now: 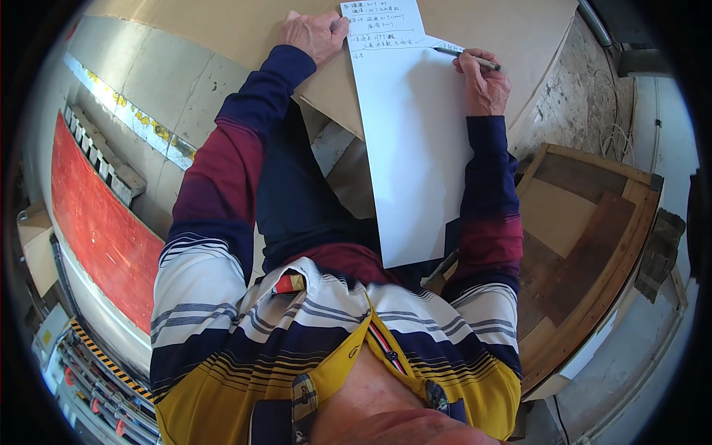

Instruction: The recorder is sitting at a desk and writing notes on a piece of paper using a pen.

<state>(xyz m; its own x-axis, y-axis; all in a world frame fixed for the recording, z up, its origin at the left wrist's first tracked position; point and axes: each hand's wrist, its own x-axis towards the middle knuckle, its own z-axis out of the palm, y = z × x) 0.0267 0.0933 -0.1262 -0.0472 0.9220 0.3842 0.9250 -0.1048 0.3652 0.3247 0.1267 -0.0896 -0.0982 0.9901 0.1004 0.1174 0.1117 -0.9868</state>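
Note:
A long white sheet of paper hangs from the cardboard surface down toward my lap, with handwritten lines across its top part. My right hand pinches a dark pen, its tip at the paper near the last written lines. At the sheet's upper left edge rests my left hand, fingers curled under and the thumb side touching the paper. Nothing shows in its grip, and the fingertips are partly hidden. A folded or second paper piece sticks out beside the writing, partly behind the pen.
Brown cardboard lies under the paper. To the right stands a wooden frame or crate beside a stained floor with loose cables. On the left are a red panel, a yellow-marked floor strip and machinery with a striped edge.

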